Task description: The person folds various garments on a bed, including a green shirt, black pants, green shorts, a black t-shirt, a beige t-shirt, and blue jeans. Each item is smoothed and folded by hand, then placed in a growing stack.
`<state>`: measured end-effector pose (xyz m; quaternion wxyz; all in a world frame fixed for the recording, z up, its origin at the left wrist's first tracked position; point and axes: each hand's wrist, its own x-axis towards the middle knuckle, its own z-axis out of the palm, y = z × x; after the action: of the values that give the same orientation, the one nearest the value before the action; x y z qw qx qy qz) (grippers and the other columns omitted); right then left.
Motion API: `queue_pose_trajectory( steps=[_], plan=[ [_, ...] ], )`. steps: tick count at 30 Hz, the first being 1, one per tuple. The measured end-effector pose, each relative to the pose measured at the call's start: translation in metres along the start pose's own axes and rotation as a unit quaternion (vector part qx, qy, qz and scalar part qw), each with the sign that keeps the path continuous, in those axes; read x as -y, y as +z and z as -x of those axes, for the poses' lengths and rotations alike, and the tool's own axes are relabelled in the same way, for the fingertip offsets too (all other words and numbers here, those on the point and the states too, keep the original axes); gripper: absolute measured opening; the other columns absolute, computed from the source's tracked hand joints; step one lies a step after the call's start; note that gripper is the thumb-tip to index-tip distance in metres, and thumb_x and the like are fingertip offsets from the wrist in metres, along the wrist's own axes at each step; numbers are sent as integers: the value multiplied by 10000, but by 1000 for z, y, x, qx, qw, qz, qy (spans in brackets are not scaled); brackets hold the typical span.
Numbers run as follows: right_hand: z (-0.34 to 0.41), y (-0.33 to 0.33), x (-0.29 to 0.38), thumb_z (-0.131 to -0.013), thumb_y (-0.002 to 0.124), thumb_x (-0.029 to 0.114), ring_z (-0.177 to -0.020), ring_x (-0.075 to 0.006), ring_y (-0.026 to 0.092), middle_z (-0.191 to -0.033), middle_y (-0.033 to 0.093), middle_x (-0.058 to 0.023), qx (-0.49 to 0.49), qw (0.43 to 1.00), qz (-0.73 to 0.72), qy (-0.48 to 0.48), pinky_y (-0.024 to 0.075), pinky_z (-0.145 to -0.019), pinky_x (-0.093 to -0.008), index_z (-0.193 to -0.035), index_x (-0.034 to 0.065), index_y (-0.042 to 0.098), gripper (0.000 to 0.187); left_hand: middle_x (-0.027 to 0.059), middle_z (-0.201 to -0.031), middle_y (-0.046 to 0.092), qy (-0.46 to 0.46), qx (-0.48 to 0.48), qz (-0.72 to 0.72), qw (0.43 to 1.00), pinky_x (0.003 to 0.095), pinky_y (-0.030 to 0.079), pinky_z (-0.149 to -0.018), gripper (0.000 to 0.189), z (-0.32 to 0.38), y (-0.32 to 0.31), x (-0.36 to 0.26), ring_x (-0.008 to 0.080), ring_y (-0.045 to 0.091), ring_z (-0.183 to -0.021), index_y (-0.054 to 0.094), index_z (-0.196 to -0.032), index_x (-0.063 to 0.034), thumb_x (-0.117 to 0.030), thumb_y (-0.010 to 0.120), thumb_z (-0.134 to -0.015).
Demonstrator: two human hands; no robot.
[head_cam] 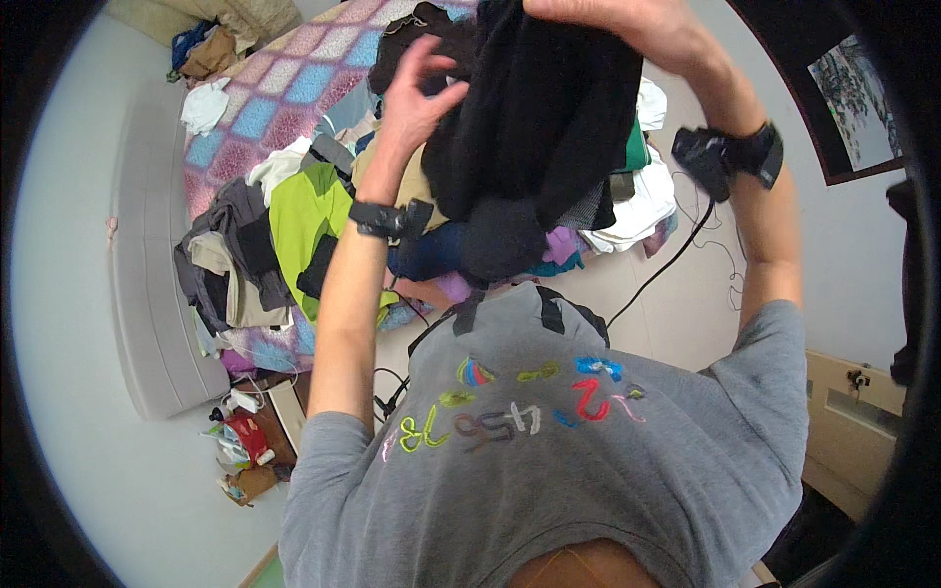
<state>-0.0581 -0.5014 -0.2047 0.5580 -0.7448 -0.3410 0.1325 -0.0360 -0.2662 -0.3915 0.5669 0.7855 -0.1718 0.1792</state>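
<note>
A black garment hangs in front of me, raised over the bed's near edge. My right hand grips it along its upper part at the top of the view, where some fingertips are cut off. Beside the garment's left side is my left hand, its fingers spread and nothing in them. Behind that hand lies a dark brown garment. Below the hanging cloth, folded and loose clothes lie in a heap, among them a lime green garment and white clothes.
The bed has a diamond-patterned cover and a grey padded headboard. Dark grey clothes lie near it. A bedside cabinet holds small items at lower left. A black cable runs from my right wrist strap.
</note>
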Motion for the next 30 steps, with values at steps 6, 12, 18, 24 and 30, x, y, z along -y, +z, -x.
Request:
queue_pose_trajectory(
  steps=[6,12,18,24,30],
  plan=[
    [-14,-36,38,-861,616,171,-664,-82,601,-778,663,-32,-46,996,34,-70,494,-607,-211,-898,-8,672,191,10,-1123,560,-170,345,68,921,276,407,-887,484,13,11,-12,93,503,-989,445,-1273,-34,-183,602,-840],
    [-15,-37,48,-863,617,194,-740,-111,602,-866,660,-59,3,996,55,-75,499,-671,-230,-955,-15,660,233,26,-1223,499,-80,305,290,904,283,363,-943,591,-2,42,-51,101,447,-1084,415,-1300,-39,-193,675,-792],
    [-6,-51,54,-856,629,228,-728,-113,591,-828,653,-44,-23,978,186,-89,489,-657,-234,-966,3,669,254,28,-987,638,-36,294,203,933,268,462,-816,389,-40,13,-79,104,575,-883,607,-1080,-35,-111,744,-724],
    [-2,-78,53,-846,634,216,-745,-108,601,-864,658,-45,-158,959,187,-142,495,-671,-219,-974,-21,659,271,-49,-853,562,20,194,74,978,205,425,-722,213,-63,-31,-70,61,510,-779,597,-1063,-76,-174,583,-875],
    [-5,-105,51,-836,646,199,-639,-91,579,-755,659,-31,-195,918,317,-134,479,-566,-229,-915,-3,686,221,-2,-996,581,36,152,128,979,214,418,-825,250,-89,-93,-104,86,537,-914,541,-1099,-38,-150,564,-876]
  ],
)
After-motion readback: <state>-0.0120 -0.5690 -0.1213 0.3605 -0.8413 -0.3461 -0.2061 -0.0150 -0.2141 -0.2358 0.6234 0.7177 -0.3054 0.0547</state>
